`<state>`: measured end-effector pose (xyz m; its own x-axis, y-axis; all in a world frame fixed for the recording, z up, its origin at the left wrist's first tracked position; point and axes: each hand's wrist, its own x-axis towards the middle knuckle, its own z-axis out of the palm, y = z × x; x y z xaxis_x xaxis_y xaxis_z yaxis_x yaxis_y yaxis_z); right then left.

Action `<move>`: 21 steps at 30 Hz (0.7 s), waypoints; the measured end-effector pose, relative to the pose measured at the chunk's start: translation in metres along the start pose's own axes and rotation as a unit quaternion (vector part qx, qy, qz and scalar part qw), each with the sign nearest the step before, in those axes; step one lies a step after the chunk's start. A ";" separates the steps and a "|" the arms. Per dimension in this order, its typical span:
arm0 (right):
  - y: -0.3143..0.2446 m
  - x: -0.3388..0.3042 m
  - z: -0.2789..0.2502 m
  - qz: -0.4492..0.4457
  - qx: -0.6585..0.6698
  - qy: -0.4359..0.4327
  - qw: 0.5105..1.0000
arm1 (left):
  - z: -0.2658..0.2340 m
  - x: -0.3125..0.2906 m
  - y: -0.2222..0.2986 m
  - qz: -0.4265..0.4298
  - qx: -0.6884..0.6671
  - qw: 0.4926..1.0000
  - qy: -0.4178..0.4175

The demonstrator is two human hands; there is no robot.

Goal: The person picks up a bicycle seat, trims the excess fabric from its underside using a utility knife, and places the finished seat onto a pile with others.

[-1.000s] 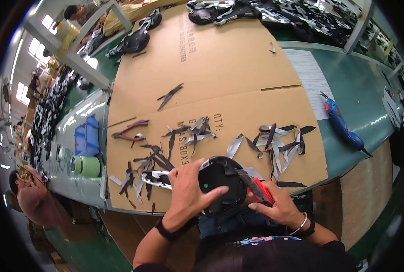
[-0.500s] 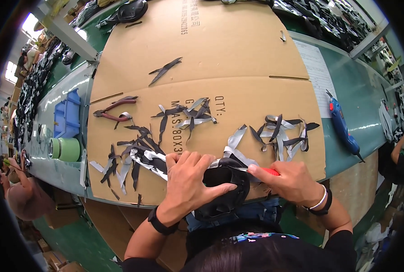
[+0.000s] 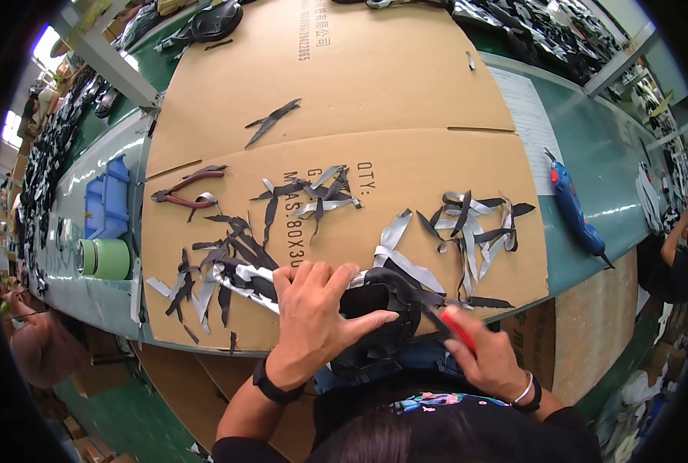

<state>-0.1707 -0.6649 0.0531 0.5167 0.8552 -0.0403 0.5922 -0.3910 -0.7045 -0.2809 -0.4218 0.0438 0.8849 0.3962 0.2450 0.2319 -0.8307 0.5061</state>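
Note:
My left hand [image 3: 317,312] grips the upper left edge of a black moulded part [image 3: 382,343] with a hollow in it, held tilted at the table's front edge. A white-and-black strip-like length [image 3: 247,282] extends to the left from beneath that hand. In my right hand [image 3: 487,359] is a red-handled knife [image 3: 458,330]; its dark blade lies close to the part's right rim. Motion blur hides whether the blade touches. Cut black and silver strips [image 3: 406,266] lie just beyond the part.
Brown cardboard [image 3: 321,100] covers the tabletop, with scraps [image 3: 475,224] scattered over it. Red-handled pliers [image 3: 193,189] lie at left, beside a blue bin [image 3: 106,201] and a green cup [image 3: 105,258]. A blue power tool [image 3: 574,204] and a paper sheet [image 3: 521,116] are at right.
My right hand and the knife have moved down toward me, along the part's right rim. A dark strip now shows at the cardboard's right front. My left hand keeps its grip.

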 end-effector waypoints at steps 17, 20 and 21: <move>-0.020 0.098 0.003 0.058 0.180 0.085 0.978 | -0.006 -0.013 0.028 -0.214 0.044 0.973 0.079; -0.029 0.094 0.007 -0.003 0.215 0.018 0.976 | 0.002 0.011 0.034 -0.008 0.033 0.999 0.042; -0.029 0.093 0.010 -0.038 0.171 0.002 0.985 | 0.008 0.010 0.028 -0.008 0.034 0.998 0.042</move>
<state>-0.1456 -0.5709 0.0627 0.4823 0.8757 0.0243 0.3865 -0.1879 -0.9029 -0.2619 -0.4439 0.0534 0.8442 0.4395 0.3068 0.2764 -0.8474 0.4533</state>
